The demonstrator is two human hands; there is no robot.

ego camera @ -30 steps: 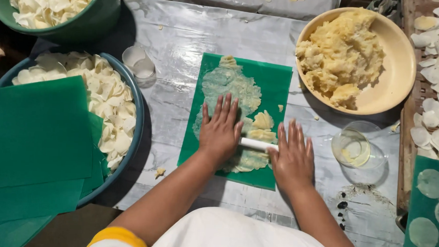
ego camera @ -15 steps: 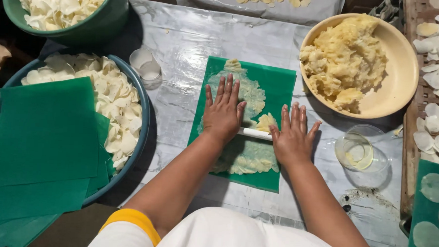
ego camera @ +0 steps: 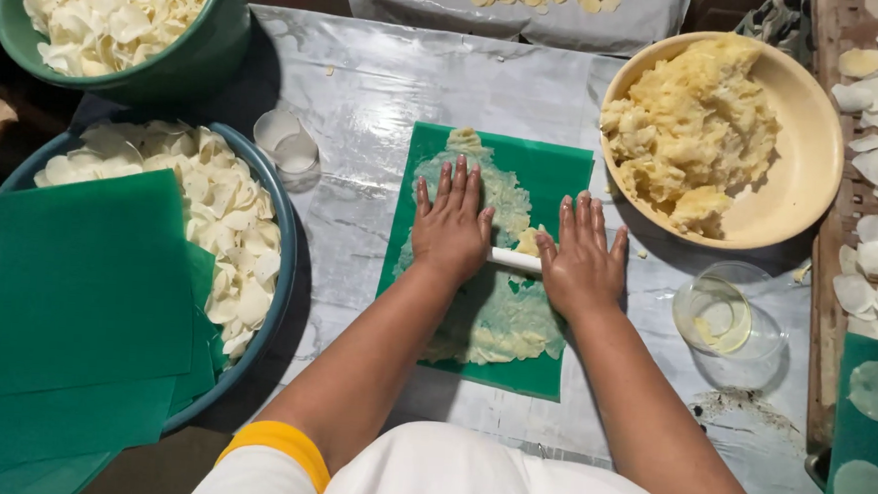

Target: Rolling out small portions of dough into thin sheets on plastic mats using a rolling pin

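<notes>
Both hands, left hand and right hand, fingers spread, are pressing a white roller over dough on the green sheet; at two o'clock, a yellow bowl is holding mash.

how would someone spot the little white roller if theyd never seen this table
Find the green mat in the middle of the silver-covered table, spread with pale dough. Both hands press flat on it, left hand and right hand. The white rolling pin is the short smooth bar showing between them, the only rigid white thing there.
</notes>
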